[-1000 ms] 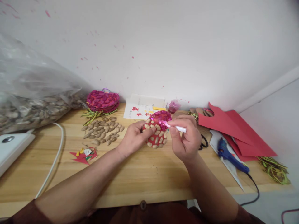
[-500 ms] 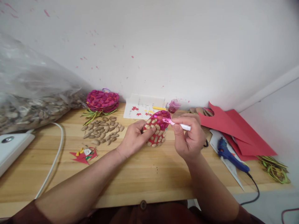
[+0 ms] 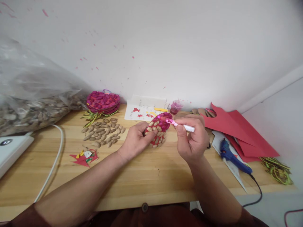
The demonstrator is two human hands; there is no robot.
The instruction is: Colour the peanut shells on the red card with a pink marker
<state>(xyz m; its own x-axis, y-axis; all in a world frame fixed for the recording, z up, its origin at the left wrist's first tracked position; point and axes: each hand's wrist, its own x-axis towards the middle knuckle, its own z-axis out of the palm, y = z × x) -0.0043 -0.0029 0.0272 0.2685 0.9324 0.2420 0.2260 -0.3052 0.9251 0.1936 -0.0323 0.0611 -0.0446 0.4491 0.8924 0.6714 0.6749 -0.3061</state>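
A red piece covered with peanuts (image 3: 161, 135) is tilted up over the table. Its upper right part is painted magenta, and the lower peanuts are bare tan. My left hand (image 3: 134, 140) grips it by the left edge, thumb across the front. In my right hand (image 3: 194, 138) is a white-handled paintbrush (image 3: 189, 128), smeared pink towards its tip. That tip rests at the upper painted part of the piece. Just behind stands a small clear cup (image 3: 175, 107) with magenta paint. Loose peanuts (image 3: 103, 130) lie spread to the left.
Finished-looking magenta peanut pieces (image 3: 103, 102) are stacked at back left, beside a big bag of peanuts (image 3: 35, 107) and a white power strip (image 3: 14, 151). A sheet with paper stars (image 3: 131, 110) lies behind. Red paper (image 3: 246, 135) and a blue glue gun (image 3: 234, 160) lie right.
The brush tip has shifted slightly over the painted area. The peanut piece has turned a little in my left hand. The whole view has moved slightly.
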